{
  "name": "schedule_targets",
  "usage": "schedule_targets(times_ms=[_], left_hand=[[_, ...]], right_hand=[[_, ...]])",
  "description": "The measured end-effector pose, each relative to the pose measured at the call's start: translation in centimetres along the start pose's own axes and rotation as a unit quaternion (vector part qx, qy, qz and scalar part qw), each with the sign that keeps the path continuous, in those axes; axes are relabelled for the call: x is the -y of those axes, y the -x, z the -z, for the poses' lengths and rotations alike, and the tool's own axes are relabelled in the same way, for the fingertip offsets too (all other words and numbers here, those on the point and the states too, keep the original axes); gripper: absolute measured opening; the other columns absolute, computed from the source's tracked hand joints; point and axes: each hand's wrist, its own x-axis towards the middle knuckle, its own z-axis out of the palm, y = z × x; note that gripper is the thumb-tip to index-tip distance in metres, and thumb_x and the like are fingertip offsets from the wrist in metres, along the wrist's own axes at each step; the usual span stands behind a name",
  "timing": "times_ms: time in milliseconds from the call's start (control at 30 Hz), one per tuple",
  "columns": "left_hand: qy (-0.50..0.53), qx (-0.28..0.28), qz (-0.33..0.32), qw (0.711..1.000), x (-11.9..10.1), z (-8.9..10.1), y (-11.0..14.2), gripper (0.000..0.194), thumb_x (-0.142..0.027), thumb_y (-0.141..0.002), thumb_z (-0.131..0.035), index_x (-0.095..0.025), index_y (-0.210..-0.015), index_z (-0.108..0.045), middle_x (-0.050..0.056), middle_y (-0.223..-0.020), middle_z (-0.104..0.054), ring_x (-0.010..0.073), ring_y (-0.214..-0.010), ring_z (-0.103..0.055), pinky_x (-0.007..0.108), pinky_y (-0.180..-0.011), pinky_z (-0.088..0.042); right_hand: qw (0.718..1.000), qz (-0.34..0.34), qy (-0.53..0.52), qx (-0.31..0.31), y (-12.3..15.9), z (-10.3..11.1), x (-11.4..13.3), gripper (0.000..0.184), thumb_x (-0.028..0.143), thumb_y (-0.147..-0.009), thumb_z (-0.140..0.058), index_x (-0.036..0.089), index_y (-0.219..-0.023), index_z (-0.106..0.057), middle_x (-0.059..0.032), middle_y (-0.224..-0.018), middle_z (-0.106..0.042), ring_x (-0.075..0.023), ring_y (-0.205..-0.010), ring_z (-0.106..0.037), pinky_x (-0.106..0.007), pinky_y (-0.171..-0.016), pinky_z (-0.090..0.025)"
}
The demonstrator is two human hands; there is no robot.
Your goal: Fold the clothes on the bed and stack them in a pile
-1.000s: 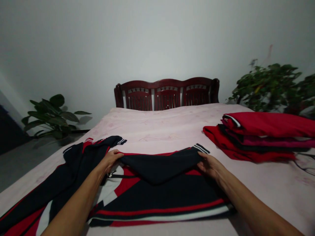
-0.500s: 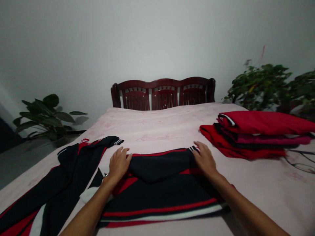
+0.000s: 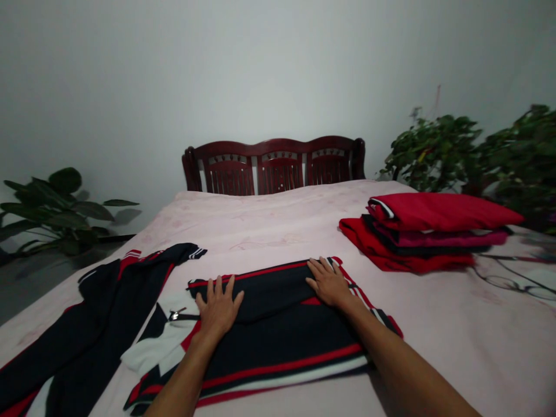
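Note:
A navy track jacket [image 3: 278, 341] with red and white stripes lies folded on the bed in front of me. Its white collar and zip pull show at the left end. My left hand [image 3: 218, 307] rests flat on the jacket near the collar, fingers spread. Toward the far right corner of the jacket, by the striped cuff, my right hand [image 3: 328, 282] lies flat with its fingers stretched out. Neither hand grips the cloth. To the left, a second navy garment [image 3: 117, 318] with red and white trim is spread out, untouched.
A stack of folded red and dark clothes [image 3: 434, 231] sits on the right of the pink bedsheet [image 3: 269, 226], with eyeglasses [image 3: 504, 282] beside it. Behind is a dark wooden headboard [image 3: 278, 168]. Potted plants stand at left [image 3: 65, 208] and right [image 3: 434, 150].
Both hands have gone from holding the sleeve's ends to lying flat on the jacket. The sleeve now lies smoother across it. The view has turned slightly right.

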Motion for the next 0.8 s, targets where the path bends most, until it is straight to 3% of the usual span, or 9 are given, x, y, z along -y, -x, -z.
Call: schedule_targets(times_ms=[167, 267, 333, 400, 467, 600, 667, 800], left_hand=[[-0.034, -0.016, -0.016, 0.999, 0.2, 0.0, 0.3, 0.060, -0.054, -0.097, -0.035, -0.031, -0.153, -0.033, 0.014, -0.160, -0.032, 0.0371, -0.148, -0.022, 0.065, -0.112, -0.021], [-0.036, 0.006, -0.032, 0.999, 0.5, 0.9, 0.5, 0.058, -0.051, -0.098, -0.036, -0.031, -0.153, -0.033, 0.013, -0.161, -0.031, 0.0358, -0.148, -0.023, 0.062, -0.113, -0.023], [-0.034, 0.015, -0.020, 0.999, 0.2, 1.7, 1.1, 0.054, -0.046, -0.099, -0.036, -0.029, -0.151, -0.038, 0.014, -0.160, -0.033, 0.0368, -0.148, -0.024, 0.062, -0.113, -0.023], [-0.022, 0.005, -0.024, 0.999, -0.6, 2.2, 2.4, 0.051, -0.041, -0.100, -0.034, -0.027, -0.149, -0.042, 0.014, -0.159, -0.034, 0.0364, -0.148, -0.026, 0.061, -0.114, -0.023], [-0.003, -0.019, -0.070, 0.997, -1.8, 2.3, 4.3, 0.050, -0.039, -0.101, -0.033, -0.027, -0.149, -0.042, 0.012, -0.160, -0.034, 0.0337, -0.149, -0.024, 0.058, -0.116, -0.021], [0.009, -0.020, -0.161, 0.987, -3.5, 1.7, 8.1, 0.054, -0.045, -0.099, -0.040, -0.032, -0.151, -0.037, 0.010, -0.161, -0.031, 0.0312, -0.149, -0.023, 0.057, -0.117, -0.020], [-0.004, -0.006, -0.164, 0.986, -3.4, 1.5, 9.1, 0.055, -0.045, -0.098, -0.043, -0.032, -0.151, -0.036, 0.011, -0.160, -0.032, 0.0308, -0.149, -0.026, 0.057, -0.117, -0.022], [-0.020, -0.003, -0.153, 0.988, -2.1, 1.5, 9.5, 0.058, -0.046, -0.098, -0.043, -0.030, -0.153, -0.033, 0.011, -0.160, -0.031, 0.0288, -0.148, -0.028, 0.054, -0.116, -0.026]], right_hand=[[0.993, -0.068, 0.075, 0.055, -0.1, 1.6, 0.1, 0.065, 0.048, -0.098, -0.036, 0.019, -0.155, -0.029, -0.0113, -0.164, -0.019, -0.0305, -0.150, -0.017, -0.051, -0.119, -0.020], [0.990, -0.088, 0.063, 0.093, 0.3, 3.7, -0.1, 0.063, 0.046, -0.099, -0.034, 0.020, -0.156, -0.028, -0.0125, -0.163, -0.022, -0.0301, -0.149, -0.023, -0.051, -0.116, -0.026], [0.991, -0.093, 0.065, 0.075, 1.5, 4.9, 0.8, 0.061, 0.044, -0.099, -0.033, 0.019, -0.155, -0.030, -0.0136, -0.161, -0.027, -0.0306, -0.147, -0.027, -0.053, -0.116, -0.026], [0.995, -0.065, 0.067, 0.035, 3.7, 5.4, 2.8, 0.060, 0.044, -0.100, -0.032, 0.019, -0.154, -0.033, -0.0134, -0.159, -0.031, -0.0298, -0.147, -0.028, -0.053, -0.116, -0.025], [0.998, 0.001, 0.055, 0.013, 6.6, 5.0, 5.3, 0.058, 0.045, -0.100, -0.033, 0.020, -0.152, -0.036, -0.0108, -0.159, -0.034, -0.0276, -0.147, -0.028, -0.049, -0.118, -0.024], [0.993, 0.112, 0.034, 0.018, 11.3, 3.2, 7.9, 0.056, 0.050, -0.099, -0.035, 0.025, -0.149, -0.042, -0.0078, -0.157, -0.036, -0.0261, -0.147, -0.027, -0.050, -0.119, -0.019], [0.994, 0.092, 0.055, 0.020, 12.1, 2.9, 6.9, 0.055, 0.048, -0.100, -0.036, 0.023, -0.147, -0.046, -0.0098, -0.155, -0.039, -0.0273, -0.146, -0.031, -0.051, -0.119, -0.019], [0.994, -0.003, 0.112, -0.010, 12.2, 3.8, 2.0, 0.052, 0.043, -0.098, -0.042, 0.020, -0.142, -0.052, -0.0124, -0.153, -0.043, -0.0312, -0.143, -0.035, -0.057, -0.118, -0.017]])
